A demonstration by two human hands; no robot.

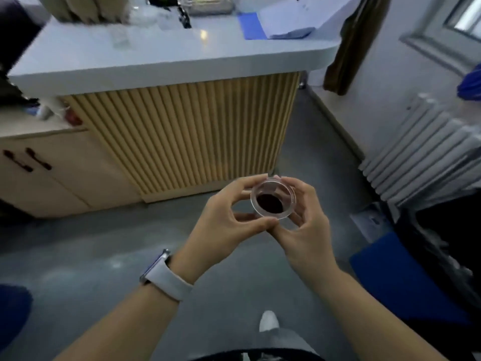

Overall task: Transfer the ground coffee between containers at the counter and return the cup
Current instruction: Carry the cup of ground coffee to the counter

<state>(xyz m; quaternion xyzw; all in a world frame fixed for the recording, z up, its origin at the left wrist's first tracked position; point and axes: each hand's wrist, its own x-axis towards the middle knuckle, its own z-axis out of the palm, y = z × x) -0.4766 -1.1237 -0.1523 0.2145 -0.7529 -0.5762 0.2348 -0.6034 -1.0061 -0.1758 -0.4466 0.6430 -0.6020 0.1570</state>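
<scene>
A small clear plastic cup [273, 198] with dark ground coffee [270, 203] in its bottom is held upright over the grey floor, in front of the counter. My left hand [229, 212] grips its left side with thumb and fingers. My right hand [304, 217] cups its right side. A white watch sits on my left wrist. The white counter [135, 61] with a ribbed wooden front lies ahead, above the cup. Blurred clear containers stand on its far part.
Papers and a blue folder [251, 26] lie on the counter's right end. A low cabinet [39, 165] stands left. A white radiator [426, 147] lines the right wall, with a blue chair [390, 277] below it. My shoe [269, 320] shows on the floor.
</scene>
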